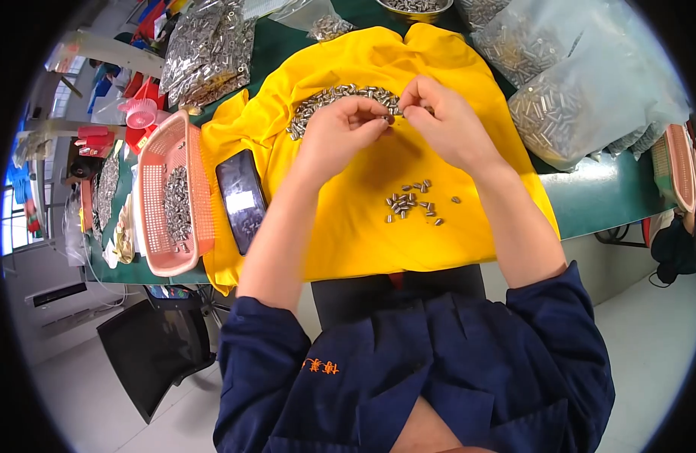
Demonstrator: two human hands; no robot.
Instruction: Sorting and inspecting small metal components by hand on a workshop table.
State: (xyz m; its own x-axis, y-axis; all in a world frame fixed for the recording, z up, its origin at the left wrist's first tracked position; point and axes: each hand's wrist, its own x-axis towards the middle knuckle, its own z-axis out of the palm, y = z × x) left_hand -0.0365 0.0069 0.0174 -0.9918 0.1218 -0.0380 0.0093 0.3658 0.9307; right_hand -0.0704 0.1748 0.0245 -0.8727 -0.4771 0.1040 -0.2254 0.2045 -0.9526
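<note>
Both my hands are raised over a yellow cloth [348, 234], close together at the near edge of a pile of small silvery metal cylinders [317, 102]. My left hand [342, 137] is closed, with thumb and forefinger pinching a small metal cylinder [389, 119] that shows at the fingertips. Just right of it, my right hand [447, 124] is closed too, fingers curled against the thumb; what it holds, if anything, is mostly hidden. Nearer to me, a looser group of metal cylinders [402, 204] lies scattered on the cloth.
Left of the cloth's middle lies a black phone [242, 200], beside a pink plastic basket [202, 240] with more metal cylinders. Large clear bags of metal parts [548, 113] stand at the right, another bag [209, 53] at the far left. A metal bowl [416, 15] sits at the back.
</note>
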